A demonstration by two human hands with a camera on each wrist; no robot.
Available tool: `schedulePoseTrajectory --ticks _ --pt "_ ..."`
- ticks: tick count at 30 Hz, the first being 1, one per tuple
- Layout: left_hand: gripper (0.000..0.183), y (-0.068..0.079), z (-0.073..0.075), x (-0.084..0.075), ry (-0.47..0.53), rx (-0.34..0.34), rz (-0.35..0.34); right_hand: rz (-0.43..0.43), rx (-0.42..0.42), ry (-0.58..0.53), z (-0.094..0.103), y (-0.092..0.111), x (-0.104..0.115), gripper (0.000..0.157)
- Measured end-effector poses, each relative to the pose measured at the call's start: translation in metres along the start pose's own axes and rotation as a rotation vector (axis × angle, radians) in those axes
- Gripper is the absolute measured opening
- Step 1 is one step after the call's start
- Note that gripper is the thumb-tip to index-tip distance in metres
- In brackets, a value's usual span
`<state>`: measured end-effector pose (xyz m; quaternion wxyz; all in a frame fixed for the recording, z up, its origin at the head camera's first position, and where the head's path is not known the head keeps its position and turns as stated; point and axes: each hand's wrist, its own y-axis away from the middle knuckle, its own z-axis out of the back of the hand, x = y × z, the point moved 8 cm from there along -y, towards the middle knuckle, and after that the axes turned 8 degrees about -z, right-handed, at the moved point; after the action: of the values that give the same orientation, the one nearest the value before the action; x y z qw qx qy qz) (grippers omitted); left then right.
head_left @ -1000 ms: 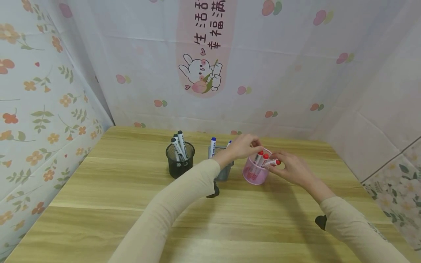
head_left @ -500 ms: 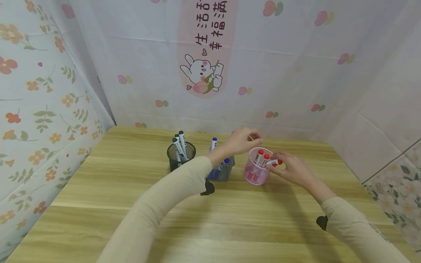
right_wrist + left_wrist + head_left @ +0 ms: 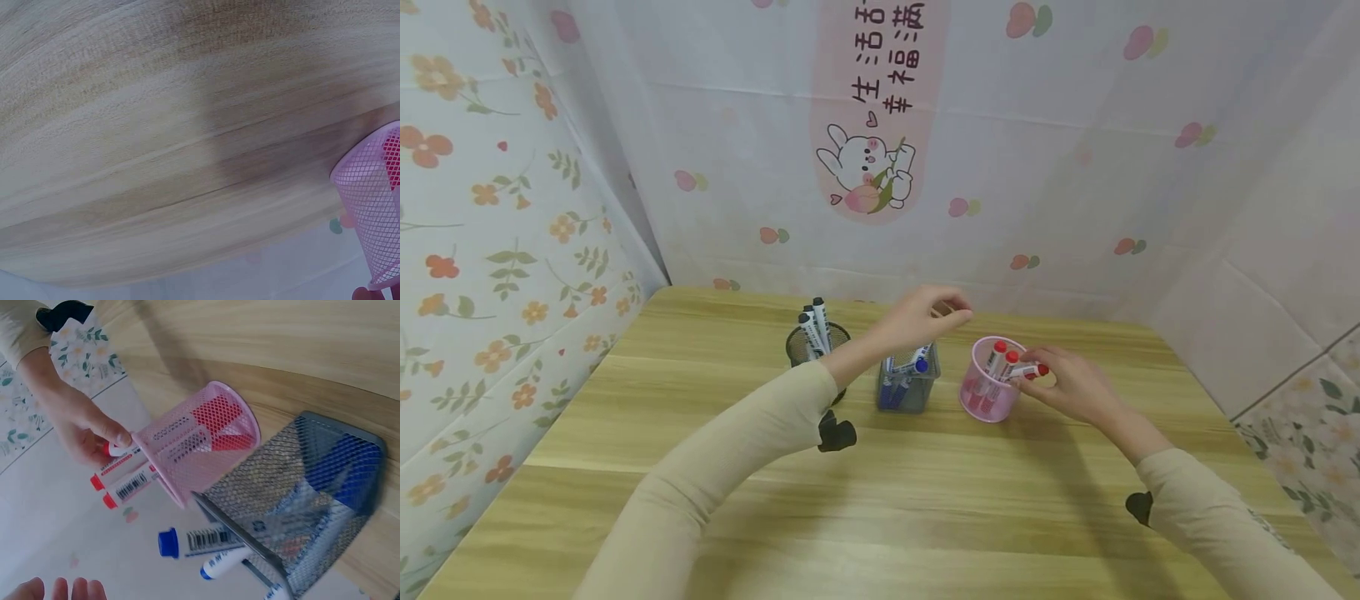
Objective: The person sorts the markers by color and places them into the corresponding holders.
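My left hand (image 3: pixel 925 317) hangs in the air behind the grey mesh pen holder (image 3: pixel 910 396), its fingers loosely curved with nothing between them. In the left wrist view, its fingertips (image 3: pixel 78 589) show at the bottom edge. Several blue-capped markers (image 3: pixel 203 540) stand in the grey holder, one leaning over its rim. My right hand (image 3: pixel 1071 379) grips the rim of the pink mesh pen cup (image 3: pixel 981 408) with thumb and fingers. Red-capped markers (image 3: pixel 997 358) stand in that cup; one tilted red marker (image 3: pixel 1028 372) leans out between the thumb and fingers.
A round black mesh pen holder (image 3: pixel 797 342) with several black-capped markers (image 3: pixel 816 329) stands at the left, partly behind the left forearm. All three holders are on the wooden table (image 3: pixel 895 508). A patterned curtain (image 3: pixel 1045 167) hangs along the table's back edge.
My left hand has moved left, away from the pink cup to above the grey holder, uncovering that holder's front. The right hand stays at the pink cup's rim.
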<state>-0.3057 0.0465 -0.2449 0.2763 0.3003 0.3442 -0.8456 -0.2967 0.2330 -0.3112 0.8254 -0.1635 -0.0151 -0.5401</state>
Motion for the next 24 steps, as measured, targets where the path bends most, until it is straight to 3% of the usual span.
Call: schedulePoseTrajectory --ticks 9,19,24 --pt "0.019 0.024 0.017 0.003 -0.122 -0.029 -0.012 -0.016 0.022 0.02 -0.002 0.0 -0.005 0.044" --pt "0.042 0.059 0.026 -0.008 -0.536 0.035 -0.094 -0.039 -0.052 0.015 0.008 0.003 -0.006 0.054" --pt "0.061 0.078 0.038 -0.008 -0.749 -0.012 -0.074 -0.025 -0.166 0.045 0.02 0.007 -0.001 0.06"
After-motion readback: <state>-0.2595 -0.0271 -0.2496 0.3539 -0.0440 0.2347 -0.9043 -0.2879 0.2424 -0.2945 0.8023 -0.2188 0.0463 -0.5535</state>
